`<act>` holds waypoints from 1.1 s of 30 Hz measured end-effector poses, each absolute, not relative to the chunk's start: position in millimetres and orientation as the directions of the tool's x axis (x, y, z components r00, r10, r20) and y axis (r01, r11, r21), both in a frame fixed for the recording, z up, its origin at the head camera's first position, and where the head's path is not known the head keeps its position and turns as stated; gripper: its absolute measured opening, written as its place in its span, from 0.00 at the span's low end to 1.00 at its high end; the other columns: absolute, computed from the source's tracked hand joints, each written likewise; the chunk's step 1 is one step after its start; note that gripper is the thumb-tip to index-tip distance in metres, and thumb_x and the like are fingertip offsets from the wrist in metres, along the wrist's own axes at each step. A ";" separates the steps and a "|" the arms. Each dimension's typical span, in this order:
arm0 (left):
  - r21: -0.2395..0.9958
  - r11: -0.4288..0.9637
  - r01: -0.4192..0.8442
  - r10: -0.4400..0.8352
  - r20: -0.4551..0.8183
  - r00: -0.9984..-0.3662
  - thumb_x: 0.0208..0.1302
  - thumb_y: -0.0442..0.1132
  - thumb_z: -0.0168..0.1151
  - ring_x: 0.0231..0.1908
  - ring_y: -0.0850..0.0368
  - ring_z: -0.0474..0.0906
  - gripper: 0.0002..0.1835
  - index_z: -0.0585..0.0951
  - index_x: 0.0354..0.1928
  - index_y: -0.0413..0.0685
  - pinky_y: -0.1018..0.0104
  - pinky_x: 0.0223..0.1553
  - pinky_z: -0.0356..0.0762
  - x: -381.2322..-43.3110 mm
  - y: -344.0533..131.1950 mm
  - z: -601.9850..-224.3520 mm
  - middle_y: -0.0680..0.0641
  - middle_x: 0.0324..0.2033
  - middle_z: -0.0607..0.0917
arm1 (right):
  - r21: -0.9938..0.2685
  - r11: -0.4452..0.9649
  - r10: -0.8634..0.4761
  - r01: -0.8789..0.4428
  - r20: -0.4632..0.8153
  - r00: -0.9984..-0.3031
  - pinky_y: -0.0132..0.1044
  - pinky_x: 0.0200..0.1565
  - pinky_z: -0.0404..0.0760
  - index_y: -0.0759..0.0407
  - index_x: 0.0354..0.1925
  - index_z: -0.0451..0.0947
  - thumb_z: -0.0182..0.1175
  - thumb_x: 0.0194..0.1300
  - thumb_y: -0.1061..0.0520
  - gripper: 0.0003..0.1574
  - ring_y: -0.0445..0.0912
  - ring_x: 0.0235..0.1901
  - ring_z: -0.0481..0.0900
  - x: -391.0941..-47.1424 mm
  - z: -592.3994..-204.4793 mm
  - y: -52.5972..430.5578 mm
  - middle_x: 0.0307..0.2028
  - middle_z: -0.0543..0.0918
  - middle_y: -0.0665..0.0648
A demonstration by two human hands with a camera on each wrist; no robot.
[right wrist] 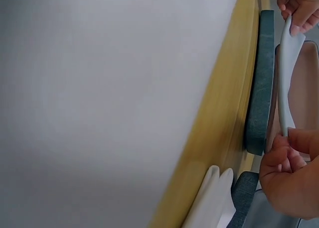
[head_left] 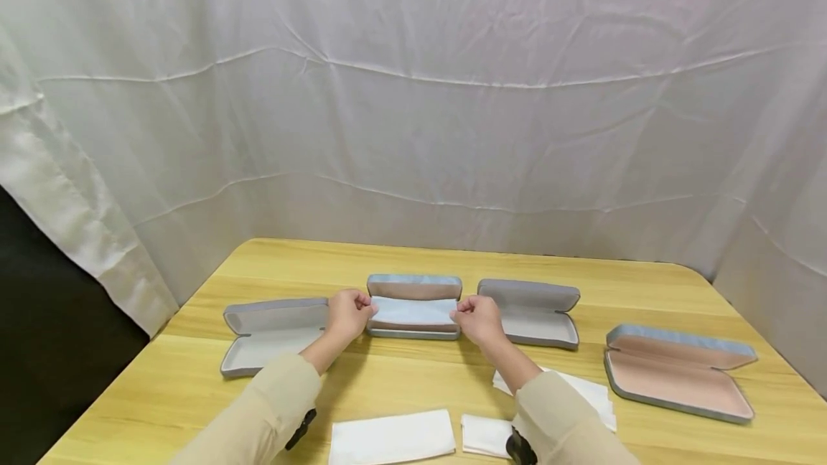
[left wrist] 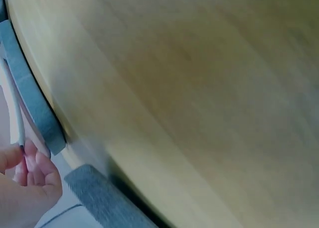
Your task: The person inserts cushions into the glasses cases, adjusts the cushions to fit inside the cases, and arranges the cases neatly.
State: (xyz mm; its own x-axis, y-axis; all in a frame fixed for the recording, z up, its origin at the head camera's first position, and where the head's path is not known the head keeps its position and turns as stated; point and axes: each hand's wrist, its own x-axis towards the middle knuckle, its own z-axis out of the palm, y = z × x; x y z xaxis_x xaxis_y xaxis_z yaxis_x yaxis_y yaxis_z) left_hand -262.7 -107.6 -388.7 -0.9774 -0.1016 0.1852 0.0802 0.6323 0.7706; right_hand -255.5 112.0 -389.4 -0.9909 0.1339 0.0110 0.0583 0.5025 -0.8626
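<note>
A folded light blue cloth (head_left: 413, 311) stretches between my two hands, over an open blue glasses case (head_left: 415, 280) with a pink lining. My left hand (head_left: 347, 316) pinches the cloth's left end between thumb and fingers. At the other end, my right hand (head_left: 479, 318) pinches it the same way. From the right wrist, the cloth (right wrist: 286, 73) appears as a narrow folded strip within the case's opening, its ends in both hands. Only a small part of the cloth (left wrist: 14, 101) shows in the left wrist view. Whether the cloth touches the case's bottom, I cannot tell.
Open grey glasses cases stand left (head_left: 274, 346) and right (head_left: 536, 339) of the middle one. Another open blue case (head_left: 678, 382) with pink lining lies far right. Folded white cloths (head_left: 393, 438) lie near the front, some partly under my right forearm. A pale curtain (head_left: 452, 128) hangs behind the table.
</note>
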 end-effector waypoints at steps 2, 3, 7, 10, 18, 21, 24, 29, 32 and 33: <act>0.764 0.643 0.053 -0.115 0.166 -0.979 0.54 0.30 0.65 0.23 0.59 0.73 0.05 0.80 0.24 0.35 0.68 0.28 0.75 -263.5 -105.0 -389.2 0.44 0.21 0.81 | -0.850 0.524 0.133 0.049 0.025 -0.991 0.31 0.25 0.70 0.66 0.25 0.76 0.63 0.56 0.65 0.06 0.44 0.24 0.70 -256.8 -391.1 111.3 0.23 0.75 0.55; 0.758 0.651 0.039 -0.122 0.155 -0.980 0.54 0.30 0.65 0.24 0.58 0.74 0.05 0.79 0.24 0.35 0.68 0.28 0.76 -263.6 -103.9 -389.1 0.44 0.22 0.81 | -0.845 0.533 0.133 0.044 0.032 -0.991 0.31 0.25 0.70 0.66 0.25 0.77 0.63 0.56 0.65 0.06 0.43 0.24 0.70 -257.0 -391.9 110.9 0.22 0.76 0.55; 0.729 0.684 0.017 -0.127 0.142 -0.982 0.54 0.29 0.65 0.25 0.57 0.75 0.05 0.79 0.24 0.36 0.66 0.29 0.77 -263.7 -100.6 -387.8 0.43 0.25 0.82 | -0.831 0.555 0.130 0.043 0.035 -0.991 0.31 0.24 0.71 0.66 0.24 0.77 0.63 0.56 0.65 0.06 0.42 0.22 0.71 -256.7 -392.8 109.1 0.22 0.77 0.56; 0.707 0.707 0.017 -0.132 0.155 -0.979 0.53 0.29 0.65 0.26 0.56 0.76 0.06 0.79 0.22 0.37 0.65 0.30 0.76 -264.5 -100.2 -388.2 0.42 0.26 0.83 | -0.819 0.572 0.124 0.036 0.043 -0.991 0.32 0.25 0.72 0.66 0.24 0.77 0.63 0.56 0.65 0.06 0.42 0.21 0.72 -256.4 -392.5 107.8 0.22 0.79 0.57; 0.685 0.728 -0.012 -0.137 0.129 -0.982 0.54 0.30 0.65 0.27 0.56 0.74 0.08 0.77 0.20 0.40 0.67 0.30 0.74 -268.5 -99.7 -390.5 0.44 0.27 0.82 | -0.790 0.613 0.136 0.026 0.073 -0.988 0.35 0.31 0.76 0.64 0.22 0.77 0.64 0.55 0.65 0.07 0.43 0.24 0.75 -256.8 -392.2 104.9 0.23 0.80 0.56; 0.680 0.733 -0.019 -0.136 0.119 -0.983 0.54 0.30 0.65 0.26 0.57 0.73 0.10 0.76 0.19 0.41 0.68 0.28 0.72 -269.0 -99.0 -390.2 0.44 0.26 0.82 | -0.775 0.631 0.149 0.028 0.085 -0.985 0.36 0.31 0.76 0.63 0.21 0.76 0.64 0.54 0.65 0.08 0.43 0.24 0.74 -257.5 -392.0 103.7 0.21 0.79 0.55; 0.669 0.742 -0.028 -0.139 0.112 -0.984 0.54 0.30 0.65 0.25 0.57 0.72 0.11 0.75 0.18 0.42 0.69 0.26 0.70 -269.6 -98.0 -390.4 0.45 0.25 0.81 | -0.762 0.647 0.153 0.029 0.093 -0.984 0.37 0.32 0.76 0.62 0.20 0.75 0.64 0.54 0.65 0.10 0.43 0.23 0.73 -257.5 -392.0 102.6 0.20 0.78 0.54; 0.657 0.752 -0.054 -0.145 0.085 -0.986 0.55 0.30 0.65 0.24 0.58 0.72 0.12 0.73 0.18 0.44 0.70 0.23 0.68 -269.5 -95.8 -389.9 0.47 0.22 0.79 | -0.743 0.668 0.156 0.036 0.093 -0.983 0.39 0.34 0.77 0.61 0.19 0.74 0.65 0.54 0.65 0.11 0.44 0.24 0.73 -258.6 -392.5 102.3 0.19 0.76 0.54; 0.637 0.769 -0.054 -0.144 0.089 -0.986 0.54 0.31 0.65 0.23 0.58 0.72 0.12 0.73 0.18 0.44 0.69 0.22 0.68 -268.7 -94.6 -389.4 0.47 0.21 0.79 | -0.729 0.684 0.155 0.036 0.098 -0.983 0.39 0.34 0.77 0.61 0.18 0.73 0.65 0.53 0.65 0.12 0.45 0.24 0.73 -259.3 -392.0 101.9 0.19 0.76 0.53; 0.629 0.775 -0.051 -0.142 0.094 -0.985 0.54 0.30 0.65 0.22 0.58 0.71 0.13 0.73 0.17 0.44 0.69 0.22 0.67 -268.5 -94.2 -389.2 0.48 0.21 0.78 | -0.723 0.690 0.154 0.035 0.099 -0.983 0.38 0.34 0.76 0.61 0.18 0.72 0.65 0.53 0.65 0.13 0.45 0.24 0.73 -259.3 -391.6 101.6 0.19 0.75 0.53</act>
